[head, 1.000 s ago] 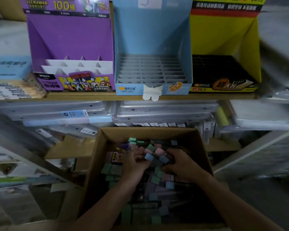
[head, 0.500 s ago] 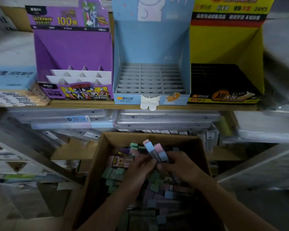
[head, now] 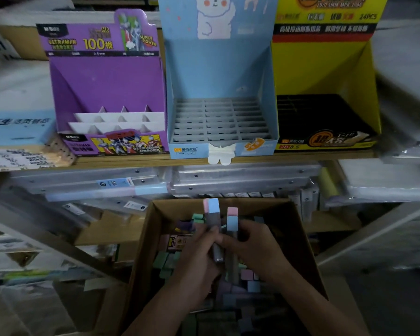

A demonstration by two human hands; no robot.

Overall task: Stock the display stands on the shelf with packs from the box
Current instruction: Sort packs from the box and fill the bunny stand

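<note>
Packs (head: pixel 232 221) higher now, lower ends hidden behind curled fingers (head: pixel 210 234).

A wooden shelf (head: pixel 289 159) carries three cardboard stands standing side by side at its front edge. The purple display stand (head: pixel 107 88) is left of the middle, the blue display stand (head: pixel 218 76) is in the middle (a white tab on its front hangs over the edge), and the yellow display stand (head: pixel 325 69) is on the right. A stack of labelled packs (head: pixel 27 159) lies at the left end.

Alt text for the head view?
The left hand and right hand each hold pastel-capped packs upright over a cardboard box of packs. Above, a purple stand, a blue stand and a yellow stand line a shelf.
</note>
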